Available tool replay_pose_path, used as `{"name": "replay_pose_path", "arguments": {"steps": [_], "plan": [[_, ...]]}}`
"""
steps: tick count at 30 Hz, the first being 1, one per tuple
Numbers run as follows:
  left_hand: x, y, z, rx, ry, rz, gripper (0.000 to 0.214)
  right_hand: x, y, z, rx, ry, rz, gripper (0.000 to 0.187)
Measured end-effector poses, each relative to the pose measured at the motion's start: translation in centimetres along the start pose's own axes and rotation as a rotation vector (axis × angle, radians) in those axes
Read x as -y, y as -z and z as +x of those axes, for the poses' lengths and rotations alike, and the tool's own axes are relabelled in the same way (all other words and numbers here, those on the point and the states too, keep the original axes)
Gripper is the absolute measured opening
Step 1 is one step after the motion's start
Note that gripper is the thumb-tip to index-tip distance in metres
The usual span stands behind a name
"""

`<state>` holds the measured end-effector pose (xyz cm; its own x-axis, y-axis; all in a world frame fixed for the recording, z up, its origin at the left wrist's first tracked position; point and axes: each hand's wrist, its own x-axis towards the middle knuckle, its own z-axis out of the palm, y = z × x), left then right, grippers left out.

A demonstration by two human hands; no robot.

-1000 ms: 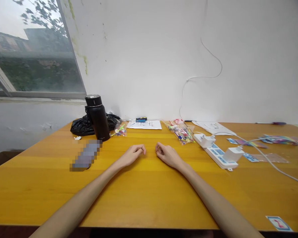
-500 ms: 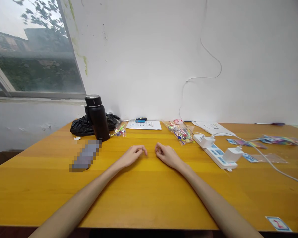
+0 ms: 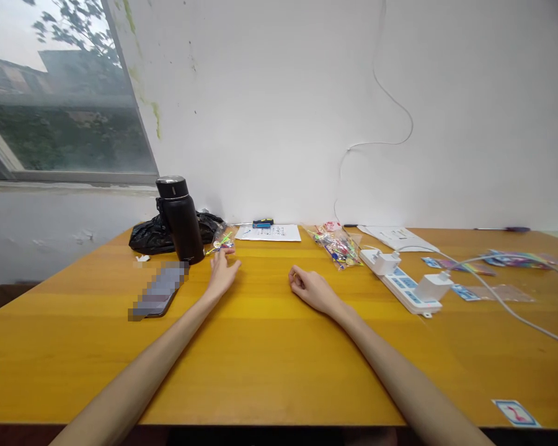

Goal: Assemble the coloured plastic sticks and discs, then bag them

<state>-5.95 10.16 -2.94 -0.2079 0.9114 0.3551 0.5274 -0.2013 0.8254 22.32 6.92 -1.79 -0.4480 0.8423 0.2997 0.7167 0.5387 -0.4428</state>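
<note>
My left hand reaches forward over the table, thumb and fingers apart. Its fingertips are at the near edge of a small clear bag of colourful plastic pieces; whether they touch it I cannot tell. Just left of that hand stands a black thermos bottle. My right hand rests on the wooden table with its fingers curled in, and nothing shows in them. Beyond it, to the right, lies a larger clear bag of colourful pieces.
A phone lies left, below a black plastic bag. Near the wall are a printed paper and a screwdriver. On the right, a power strip with chargers and cables stands near colourful packets. A card lies at the front edge.
My left hand has moved left and forward to the small bag, and its fingers have stretched out. The right hand stays in place. The view has shifted slightly.
</note>
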Motion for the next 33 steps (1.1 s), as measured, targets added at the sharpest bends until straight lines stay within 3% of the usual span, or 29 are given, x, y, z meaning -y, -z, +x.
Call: {"name": "replay_pose_path", "arguments": {"steps": [5,10,16,22,33], "plan": [[0.4,1.2,-0.3,-0.011,-0.160,0.377,0.058,0.1,0.1,-0.1,0.007,0.005,0.000,0.010],[1.2,1.3,0.0,0.121,-0.034,0.515,0.069,0.2,0.2,-0.1,0.008,0.000,-0.003,0.009],[2.0,1.9,0.6,0.116,-0.011,0.637,0.058,0.2,0.2,-0.1,0.013,0.006,0.005,0.011],[1.2,2.1,0.3,0.156,-0.014,0.687,0.050,0.1,0.1,-0.1,-0.003,0.013,-0.017,0.011],[0.8,2.4,0.5,0.267,-0.158,0.528,0.032,0.3,0.2,-0.1,0.001,0.004,-0.003,0.012]]}}
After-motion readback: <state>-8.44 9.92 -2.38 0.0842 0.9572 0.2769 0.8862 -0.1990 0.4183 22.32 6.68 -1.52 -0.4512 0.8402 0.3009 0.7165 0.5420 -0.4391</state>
